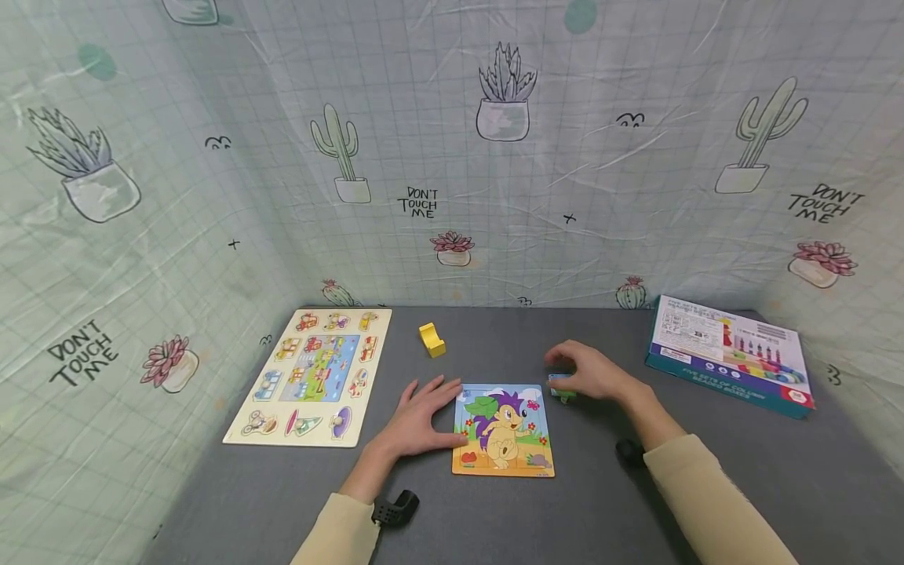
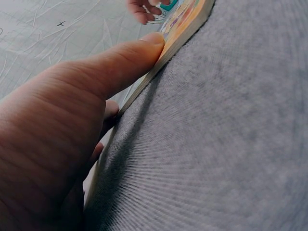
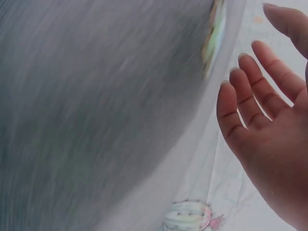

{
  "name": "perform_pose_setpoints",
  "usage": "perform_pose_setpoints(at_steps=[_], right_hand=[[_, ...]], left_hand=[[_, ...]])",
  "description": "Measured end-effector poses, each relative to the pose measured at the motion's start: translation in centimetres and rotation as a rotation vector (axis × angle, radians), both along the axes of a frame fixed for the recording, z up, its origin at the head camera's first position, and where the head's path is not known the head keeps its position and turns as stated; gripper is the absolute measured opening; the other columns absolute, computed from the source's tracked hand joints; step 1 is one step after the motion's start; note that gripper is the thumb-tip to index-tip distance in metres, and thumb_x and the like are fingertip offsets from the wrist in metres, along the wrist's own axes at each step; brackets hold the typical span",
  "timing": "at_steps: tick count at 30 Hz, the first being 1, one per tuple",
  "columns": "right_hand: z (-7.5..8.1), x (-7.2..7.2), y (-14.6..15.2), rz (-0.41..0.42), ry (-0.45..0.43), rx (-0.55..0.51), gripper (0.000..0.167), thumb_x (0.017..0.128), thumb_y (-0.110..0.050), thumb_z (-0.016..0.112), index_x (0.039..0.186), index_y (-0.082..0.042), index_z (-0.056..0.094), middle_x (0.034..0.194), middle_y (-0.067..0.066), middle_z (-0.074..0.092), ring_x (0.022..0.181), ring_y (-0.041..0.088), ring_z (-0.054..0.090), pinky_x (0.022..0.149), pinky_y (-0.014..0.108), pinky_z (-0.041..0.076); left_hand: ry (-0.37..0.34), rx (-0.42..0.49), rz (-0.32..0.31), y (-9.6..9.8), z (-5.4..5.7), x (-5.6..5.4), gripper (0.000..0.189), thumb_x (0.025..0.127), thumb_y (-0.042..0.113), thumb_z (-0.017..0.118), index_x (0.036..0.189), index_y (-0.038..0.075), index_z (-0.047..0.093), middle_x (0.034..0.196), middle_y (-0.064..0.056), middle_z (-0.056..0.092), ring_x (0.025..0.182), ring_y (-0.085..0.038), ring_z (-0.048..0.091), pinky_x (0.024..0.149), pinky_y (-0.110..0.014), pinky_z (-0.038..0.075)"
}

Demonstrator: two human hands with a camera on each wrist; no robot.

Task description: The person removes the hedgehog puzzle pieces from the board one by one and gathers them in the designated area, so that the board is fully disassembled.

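Grey tabletop (image 1: 579,510) — left hand (image 1: 422,421), spread, touches the hedgehog puzzle (image 1: 504,439) — right hand (image 1: 593,371), grip apart, is near a green piece (image 1: 563,396).

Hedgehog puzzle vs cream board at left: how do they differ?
The hedgehog puzzle is smaller than the cream board. The hedgehog puzzle shows one large character; the cream board has many small pictures around a central scene. The left hand's thumb rests on the hedgehog puzzle; no fingers are on the cream board. Both lie picture side up.

Soft light in the head view, streaky blur over the right wrist view's tabletop (image 3: 91,110)
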State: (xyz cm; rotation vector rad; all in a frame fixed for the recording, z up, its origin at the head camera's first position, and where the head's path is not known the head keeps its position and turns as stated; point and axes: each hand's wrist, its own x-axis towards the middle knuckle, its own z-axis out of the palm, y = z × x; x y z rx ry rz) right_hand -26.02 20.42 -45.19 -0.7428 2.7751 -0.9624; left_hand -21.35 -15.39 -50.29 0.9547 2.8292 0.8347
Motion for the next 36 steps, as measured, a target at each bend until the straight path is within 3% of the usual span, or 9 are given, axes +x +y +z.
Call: perform_pose_setpoints(at_steps=[7,11,25,36], right_hand=[[0.6,0.7,-2.6,-0.006,-0.021,-0.111,0.044,0.093,-0.019,0.074,0.128,0.004,0.061,0.118,0.017,0.064,0.102,0.028,0.061,0.088,0.048,0.051],[0.5,1.1,-4.2,0.004,-0.028,-0.119,0.044,0.092,-0.019,0.075,0.128,0.004,0.062,0.119,0.017,0.064,0.102,0.029,0.061,0.087,0.046,0.052],[-0.4,1.9,-8.1,0.045,-0.054,0.063,0.045,0.087,-0.027,0.082,0.121,-0.002,0.066,0.106,0.005,0.060,0.095,0.021,0.056,0.087,0.042,0.050],[-0.8,2.5,-8.7,0.046,-0.027,0.150,0.048,0.085,-0.034,0.082,0.122,-0.007,0.065,0.113,0.006,0.054,0.100,0.025,0.051,0.086,0.046,0.048]], left_hand=[[0.002,0.000,0.001,0.1,0.0,0.0,0.087,0.083,0.058,0.074,0.153,0.015,0.047,0.158,0.001,0.040,0.150,-0.028,0.024,0.116,-0.060,0.004],[0.004,-0.007,0.005,0.2,0.0,0.0,0.087,0.083,0.058,0.074,0.153,0.015,0.047,0.158,0.001,0.040,0.150,-0.028,0.024,0.117,-0.060,0.004],[-0.013,-0.014,0.016,0.1,-0.1,-0.1,0.087,0.084,0.060,0.072,0.154,0.017,0.045,0.159,0.003,0.039,0.151,-0.025,0.023,0.117,-0.059,0.003],[-0.016,-0.003,0.011,0.0,0.0,0.0,0.086,0.084,0.058,0.073,0.154,0.015,0.046,0.159,0.002,0.039,0.150,-0.027,0.023,0.116,-0.061,0.003]])
